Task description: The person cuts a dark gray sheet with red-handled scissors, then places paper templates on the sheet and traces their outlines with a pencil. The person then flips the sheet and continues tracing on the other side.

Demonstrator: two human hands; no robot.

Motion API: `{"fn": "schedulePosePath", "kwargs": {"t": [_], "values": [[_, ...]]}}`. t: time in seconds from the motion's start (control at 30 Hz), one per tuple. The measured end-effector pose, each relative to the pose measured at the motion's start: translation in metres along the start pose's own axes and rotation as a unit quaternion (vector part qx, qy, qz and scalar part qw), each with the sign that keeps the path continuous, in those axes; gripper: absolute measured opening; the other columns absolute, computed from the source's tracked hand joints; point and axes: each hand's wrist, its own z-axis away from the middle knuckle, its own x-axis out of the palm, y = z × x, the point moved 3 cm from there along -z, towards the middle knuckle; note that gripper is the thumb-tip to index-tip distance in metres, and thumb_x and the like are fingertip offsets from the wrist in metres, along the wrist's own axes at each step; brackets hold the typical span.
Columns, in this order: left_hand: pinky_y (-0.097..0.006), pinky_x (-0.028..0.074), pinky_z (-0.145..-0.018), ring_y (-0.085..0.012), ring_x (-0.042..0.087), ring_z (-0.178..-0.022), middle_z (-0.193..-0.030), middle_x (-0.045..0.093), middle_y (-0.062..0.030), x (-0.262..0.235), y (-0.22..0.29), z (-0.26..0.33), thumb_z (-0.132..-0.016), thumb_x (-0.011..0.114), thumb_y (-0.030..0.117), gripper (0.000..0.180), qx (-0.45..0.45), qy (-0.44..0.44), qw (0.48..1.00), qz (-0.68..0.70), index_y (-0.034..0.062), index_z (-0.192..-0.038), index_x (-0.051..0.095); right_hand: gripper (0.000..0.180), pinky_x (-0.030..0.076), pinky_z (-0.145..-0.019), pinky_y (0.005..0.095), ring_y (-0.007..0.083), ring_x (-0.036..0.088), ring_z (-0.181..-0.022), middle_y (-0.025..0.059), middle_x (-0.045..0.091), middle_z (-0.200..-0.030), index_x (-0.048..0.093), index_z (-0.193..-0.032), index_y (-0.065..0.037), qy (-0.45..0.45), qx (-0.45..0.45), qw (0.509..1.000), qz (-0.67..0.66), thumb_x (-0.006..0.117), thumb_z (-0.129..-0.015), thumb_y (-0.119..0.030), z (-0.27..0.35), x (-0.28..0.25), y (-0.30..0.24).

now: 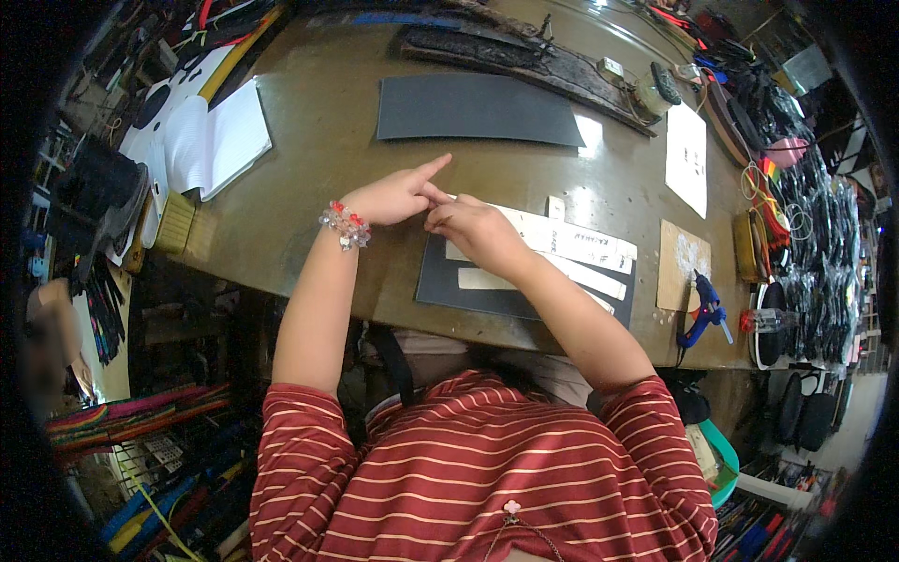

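My left hand (401,194), with a beaded bracelet (346,226) at the wrist, is above the table with its index finger stretched out. Its other fingers meet the fingertips of my right hand (479,238). The right fingers are pinched together, and whatever may be between them is too small to make out. Under and beside my right hand lie several cream paper strips (590,245) with handwriting. They rest on a dark grey sheet (438,281) near the table's front edge. A small pale piece (556,208) lies just beyond the strips.
Farther back on the table (309,140) lies another dark sheet (478,110), with a long dark board (524,70) behind it. An open notebook (229,140) is at left. At right are a white paper (687,159), a brown card (682,253) and a blue glue gun (706,314).
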Motion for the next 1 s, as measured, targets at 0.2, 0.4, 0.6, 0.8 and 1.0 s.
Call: {"fn": "schedulePosePath", "kwargs": {"t": [0.2,0.4,0.6,0.8,1.0], "values": [[-0.035,0.043,-0.088,-0.0236,0.054,-0.094,-0.097,0.056,-0.0099,0.026,0.04,-0.015,-0.08,0.067,0.03,0.037,0.022,0.115,0.955,-0.274,0.0078,-0.109,0.063,0.008,0.048,-0.072,0.0257,0.0105,0.06,-0.084,0.0048,0.066,-0.093,0.062,-0.094,-0.002,0.217,0.187,0.941,-0.182,0.059,-0.087,-0.003,0.069,-0.092,0.028],[-0.039,0.04,-0.093,-0.028,0.049,-0.105,-0.104,0.052,-0.0101,0.057,0.052,-0.039,-0.069,0.076,0.035,0.039,0.008,0.041,0.94,-0.338,0.0071,-0.092,0.059,0.008,0.043,-0.061,0.0196,0.0076,0.055,-0.071,0.0033,0.063,-0.088,0.058,-0.095,-0.003,0.459,0.288,0.836,-0.085,0.061,-0.087,-0.004,0.202,-0.159,0.055],[-0.034,0.046,-0.086,-0.0213,0.059,-0.094,-0.099,0.063,-0.0095,0.004,0.059,-0.014,-0.068,0.078,0.03,0.045,-0.005,0.029,0.993,-0.112,0.0049,-0.1,0.059,0.008,0.042,-0.057,0.0183,0.005,0.052,-0.067,0.0032,0.062,-0.086,0.057,-0.094,-0.003,0.523,0.235,0.811,-0.113,0.061,-0.088,-0.005,0.242,-0.158,0.068],[-0.03,0.051,-0.075,-0.019,0.063,-0.088,-0.097,0.065,-0.0137,-0.168,-0.005,0.117,-0.075,0.074,0.013,0.042,-0.076,0.361,0.929,0.023,0.0055,-0.111,0.053,0.007,0.04,-0.06,0.0172,0.0034,0.05,-0.069,0.0001,0.06,-0.084,0.058,-0.093,-0.002,0.419,0.3,0.852,-0.095,0.061,-0.087,-0.003,0.23,-0.149,0.077],[-0.036,0.049,-0.079,-0.0276,0.062,-0.091,-0.099,0.063,-0.0174,-0.221,-0.068,0.155,-0.075,0.072,0.013,0.034,-0.279,0.424,0.808,-0.299,0.006,-0.106,0.059,0.006,0.037,-0.058,0.0194,0.004,0.047,-0.065,-0.0035,0.054,-0.075,0.058,-0.088,-0.003,0.425,0.321,0.845,-0.058,0.063,-0.086,-0.004,0.229,-0.145,0.081]]}}
